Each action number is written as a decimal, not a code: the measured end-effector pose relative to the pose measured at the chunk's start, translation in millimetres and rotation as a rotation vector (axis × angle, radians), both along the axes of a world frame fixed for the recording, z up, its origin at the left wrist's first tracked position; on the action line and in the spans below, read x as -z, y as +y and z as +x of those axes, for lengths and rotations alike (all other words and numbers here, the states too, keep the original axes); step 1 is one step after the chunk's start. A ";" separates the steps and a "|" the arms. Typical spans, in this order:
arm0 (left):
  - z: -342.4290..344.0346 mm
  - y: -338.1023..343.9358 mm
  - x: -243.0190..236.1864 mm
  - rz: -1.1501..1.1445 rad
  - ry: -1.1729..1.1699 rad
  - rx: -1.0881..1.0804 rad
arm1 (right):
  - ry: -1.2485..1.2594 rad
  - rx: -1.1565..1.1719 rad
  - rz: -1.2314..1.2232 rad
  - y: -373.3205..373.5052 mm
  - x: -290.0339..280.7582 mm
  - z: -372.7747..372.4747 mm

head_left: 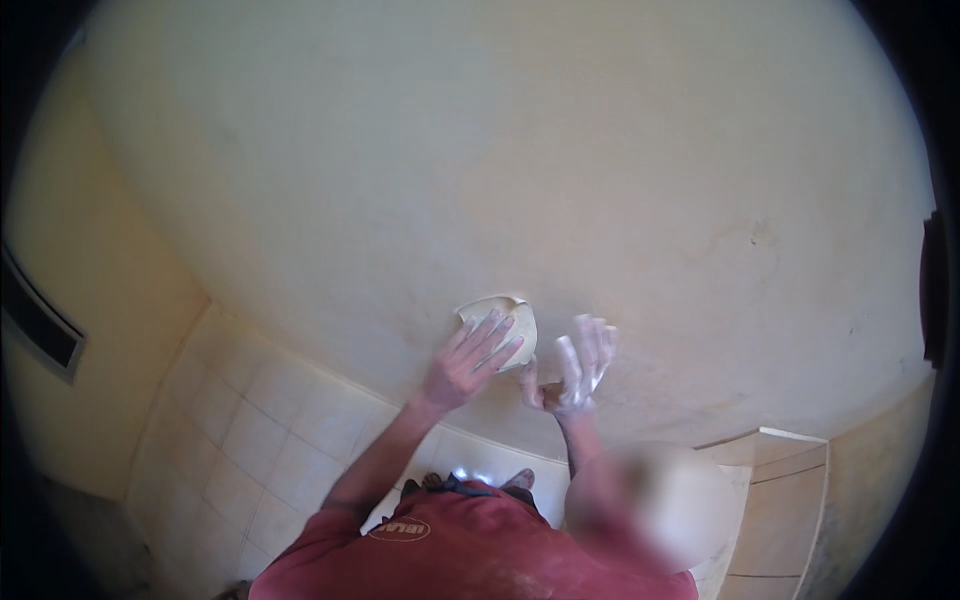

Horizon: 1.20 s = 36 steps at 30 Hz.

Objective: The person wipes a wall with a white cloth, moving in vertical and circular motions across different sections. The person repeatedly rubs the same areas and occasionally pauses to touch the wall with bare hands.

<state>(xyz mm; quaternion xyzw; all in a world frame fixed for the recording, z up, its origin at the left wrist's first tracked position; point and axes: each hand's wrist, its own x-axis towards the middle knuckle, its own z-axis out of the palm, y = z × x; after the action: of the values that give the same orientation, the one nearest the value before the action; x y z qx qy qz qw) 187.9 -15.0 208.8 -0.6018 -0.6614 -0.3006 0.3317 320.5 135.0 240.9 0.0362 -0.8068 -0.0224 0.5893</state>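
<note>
The left hand (463, 372) lies flat, fingers extended and unclenched, on a pale sheet (524, 322) near frame centre, apparently against the wall (600, 150). The dusty right hand (573, 387) grips nothing visible. Surface work appears underway; a blemish (757, 234) remains centre right.

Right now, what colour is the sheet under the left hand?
The sheet under the left hand is pale cream; the head view shows it best.
</note>
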 end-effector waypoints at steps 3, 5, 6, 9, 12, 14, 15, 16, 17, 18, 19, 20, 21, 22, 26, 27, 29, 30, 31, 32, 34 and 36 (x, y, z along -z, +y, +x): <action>5.3 -32.4 -46.0 -0.039 0.114 0.050 | -0.474 -0.166 0.146 -28.0 -60.2 26.9; 3.9 -37.0 -83.2 -0.011 0.251 0.090 | -0.438 -0.138 0.161 -27.7 -74.2 21.8; 4.4 -37.2 -97.6 0.011 0.331 0.105 | -0.410 -0.125 0.178 -26.2 -82.5 18.4; 15.7 -39.5 -119.5 0.132 0.497 0.160 | -0.301 -0.246 0.093 -24.0 -103.1 27.9; 16.0 -39.9 -127.5 0.344 0.537 0.130 | -0.269 -0.223 0.137 -26.0 -122.5 28.7; 11.0 -41.8 -126.4 0.453 0.419 0.060 | -0.293 -0.090 0.337 -19.2 -138.7 27.6; 5.4 -41.3 -121.7 0.488 0.302 0.031 | -0.270 -0.013 0.308 -8.5 -141.6 29.8; -2.6 -42.8 -116.6 0.510 0.189 -0.011 | -0.148 0.072 0.290 -0.2 -149.5 26.4; -13.5 -44.5 -115.4 0.488 0.139 -0.104 | -0.025 0.155 0.272 9.2 -160.5 21.2; -26.1 -50.8 -114.2 0.460 0.085 -0.200 | 0.076 0.216 0.346 19.7 -174.3 15.1; -35.9 -55.1 -111.5 0.438 0.026 -0.285 | 0.031 0.407 0.306 17.3 -190.3 20.8; -45.3 -60.0 -103.0 0.478 0.001 -0.333 | 0.024 0.412 0.277 22.9 -201.6 19.6; -57.5 -64.1 -92.8 0.516 -0.016 -0.388 | 0.023 0.471 0.256 17.8 -209.5 11.4; -69.3 -67.9 -86.1 0.551 -0.035 -0.435 | 0.021 0.537 0.230 9.4 -214.9 2.6; -90.6 -93.8 -62.2 0.719 -0.227 -0.488 | -0.018 0.487 0.194 -22.2 -215.5 -48.8; -94.8 -98.8 -56.3 0.719 -0.273 -0.501 | -0.070 0.474 0.202 -37.6 -206.8 -63.9; -100.5 -100.2 -47.5 0.701 -0.333 -0.514 | -0.288 0.288 0.196 -65.0 -161.5 -86.6; -104.1 -96.7 -41.5 0.697 -0.341 -0.539 | -0.325 0.281 0.276 -68.6 -123.8 -102.6; -104.3 -96.0 -37.0 0.686 -0.358 -0.558 | -0.374 0.281 0.353 -68.5 -95.3 -107.9; -104.1 -98.1 -34.4 0.687 -0.368 -0.560 | -0.396 0.266 0.319 -65.6 -84.7 -104.1; -104.4 -103.9 -30.3 0.701 -0.377 -0.585 | -0.432 0.213 0.259 -65.9 -82.3 -101.7; -102.8 -111.2 -25.8 0.696 -0.391 -0.598 | -0.313 0.291 0.182 -53.6 -119.0 -80.8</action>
<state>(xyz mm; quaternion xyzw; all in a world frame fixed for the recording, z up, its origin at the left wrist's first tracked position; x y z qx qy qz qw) 85.1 -126.2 234.6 -0.1717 -0.7151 -0.5026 0.4544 239.6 81.4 359.9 -0.0246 -0.8798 -0.1739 0.4417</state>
